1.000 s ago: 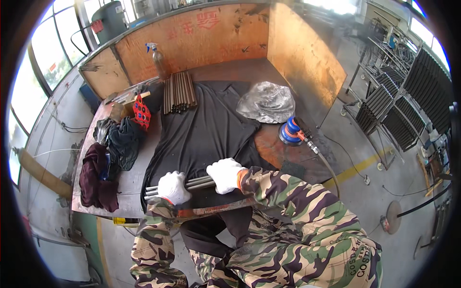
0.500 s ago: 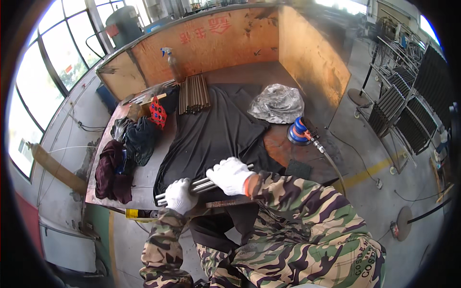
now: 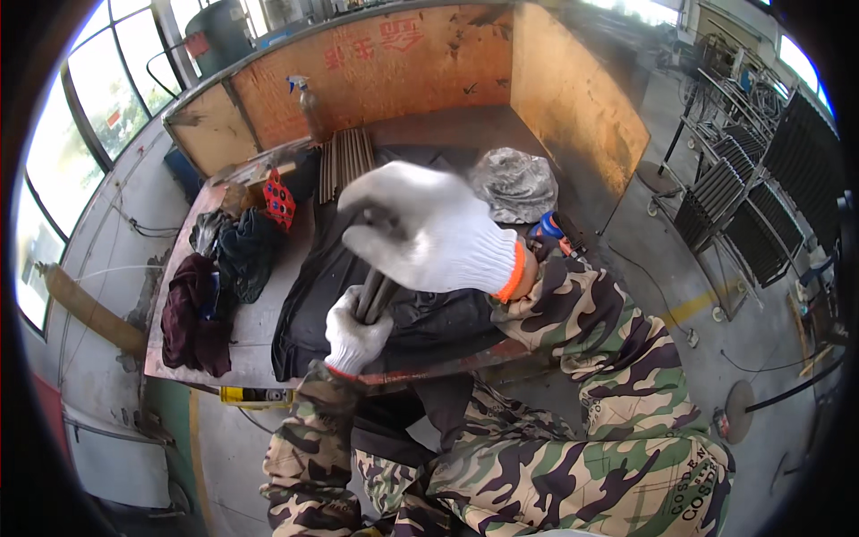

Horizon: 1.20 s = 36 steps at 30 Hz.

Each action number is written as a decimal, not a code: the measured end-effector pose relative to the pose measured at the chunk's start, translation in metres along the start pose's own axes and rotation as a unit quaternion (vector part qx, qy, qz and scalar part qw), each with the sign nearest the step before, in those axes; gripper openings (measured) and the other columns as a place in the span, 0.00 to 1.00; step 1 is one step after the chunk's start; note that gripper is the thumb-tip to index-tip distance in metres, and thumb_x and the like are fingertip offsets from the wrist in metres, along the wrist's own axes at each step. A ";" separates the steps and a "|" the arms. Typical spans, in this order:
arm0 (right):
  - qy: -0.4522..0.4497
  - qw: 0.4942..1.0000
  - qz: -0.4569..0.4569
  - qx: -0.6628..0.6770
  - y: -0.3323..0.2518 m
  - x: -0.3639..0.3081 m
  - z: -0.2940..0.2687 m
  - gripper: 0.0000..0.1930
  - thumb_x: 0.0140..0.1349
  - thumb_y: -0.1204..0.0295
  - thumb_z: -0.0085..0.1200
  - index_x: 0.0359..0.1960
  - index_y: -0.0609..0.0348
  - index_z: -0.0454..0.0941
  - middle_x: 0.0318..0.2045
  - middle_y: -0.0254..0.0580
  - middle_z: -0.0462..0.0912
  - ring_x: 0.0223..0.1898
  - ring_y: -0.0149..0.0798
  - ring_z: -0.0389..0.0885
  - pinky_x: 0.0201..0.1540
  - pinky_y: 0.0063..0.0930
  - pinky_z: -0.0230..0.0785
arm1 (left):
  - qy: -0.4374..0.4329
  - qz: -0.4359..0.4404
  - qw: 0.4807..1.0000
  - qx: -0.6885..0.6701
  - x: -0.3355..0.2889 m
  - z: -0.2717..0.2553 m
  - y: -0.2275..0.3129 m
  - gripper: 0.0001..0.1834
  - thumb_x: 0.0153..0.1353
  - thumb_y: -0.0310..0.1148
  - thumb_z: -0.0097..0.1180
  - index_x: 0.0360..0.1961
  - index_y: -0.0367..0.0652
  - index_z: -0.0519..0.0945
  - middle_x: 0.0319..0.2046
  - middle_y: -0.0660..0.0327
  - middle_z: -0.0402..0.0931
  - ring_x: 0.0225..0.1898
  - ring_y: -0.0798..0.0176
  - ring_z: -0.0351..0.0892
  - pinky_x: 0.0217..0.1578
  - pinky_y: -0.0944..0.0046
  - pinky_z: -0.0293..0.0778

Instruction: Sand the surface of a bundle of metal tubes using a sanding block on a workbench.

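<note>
My left hand (image 3: 356,338), in a white knit glove, is closed around a few grey metal tubes (image 3: 376,295). They now point up toward me above the near edge of the table. My right hand (image 3: 429,224), also gloved and with an orange cuff, is raised over their upper ends and smeared by motion. Its thumb and fingers curve apart, with dark tube ends showing in the gap; whether it touches them is hard to see. Beneath both hands lies a black cloth (image 3: 309,295) spread over the table (image 3: 255,336).
A row of brown tubes (image 3: 347,159) lies behind my right hand. A spray bottle (image 3: 309,107), crumpled silver plastic (image 3: 517,183) and a blue sander (image 3: 548,225) are nearby. Dark cloths (image 3: 197,313) lie at left. Wooden boards (image 3: 376,76) wall the back; a loaded rack (image 3: 743,179) stands right.
The tubes have swung from lying nearly level to pointing up. My right hand has left its grip along them and risen over their ends; my left hand keeps hold.
</note>
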State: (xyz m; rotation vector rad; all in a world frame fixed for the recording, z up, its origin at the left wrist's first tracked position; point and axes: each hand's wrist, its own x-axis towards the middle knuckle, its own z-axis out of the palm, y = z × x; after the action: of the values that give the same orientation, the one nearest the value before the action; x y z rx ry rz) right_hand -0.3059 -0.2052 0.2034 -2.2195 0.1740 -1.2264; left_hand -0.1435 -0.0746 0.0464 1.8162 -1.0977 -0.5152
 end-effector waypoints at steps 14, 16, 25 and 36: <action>-0.153 0.962 0.173 -0.147 0.088 -0.073 -0.060 0.19 0.63 0.53 0.66 0.41 0.57 0.87 0.31 0.47 0.88 0.36 0.49 0.89 0.42 0.38 0.80 | 0.015 0.116 0.930 0.348 0.017 -0.026 -0.014 0.14 0.52 0.36 0.67 0.39 0.45 0.84 0.32 0.49 0.85 0.40 0.42 0.86 0.40 0.50 0.80; -0.228 0.944 0.180 -0.156 0.085 -0.092 -0.053 0.28 0.56 0.50 0.72 0.49 0.59 0.83 0.37 0.50 0.88 0.42 0.53 0.87 0.49 0.40 0.80 | -0.025 0.113 0.910 0.398 0.029 -0.038 -0.012 0.13 0.52 0.36 0.66 0.40 0.45 0.85 0.32 0.49 0.85 0.40 0.42 0.86 0.42 0.49 0.80; -0.211 0.901 0.214 -0.314 0.134 -0.134 0.001 0.37 0.58 0.55 0.67 0.68 0.54 0.68 0.61 0.50 0.76 0.63 0.55 0.75 0.63 0.48 0.72 | -0.083 0.001 0.880 0.468 0.031 -0.057 -0.037 0.20 0.52 0.33 0.61 0.48 0.45 0.86 0.35 0.46 0.87 0.42 0.42 0.87 0.46 0.48 0.82; -0.381 0.791 0.245 -0.410 0.145 -0.201 -0.033 0.51 0.65 0.38 0.54 0.76 0.69 0.57 0.77 0.61 0.58 0.79 0.59 0.53 0.79 0.50 0.47 | -0.089 -0.048 0.885 0.454 0.004 -0.100 -0.081 0.19 0.48 0.34 0.60 0.43 0.42 0.86 0.33 0.42 0.85 0.39 0.39 0.87 0.43 0.47 0.81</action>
State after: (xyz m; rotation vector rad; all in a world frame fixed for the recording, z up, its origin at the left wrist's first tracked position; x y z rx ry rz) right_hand -0.4229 -0.2614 -0.0100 -2.9026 1.0266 0.1621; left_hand -0.0318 -0.0139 0.0258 2.6802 -1.5342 -0.2172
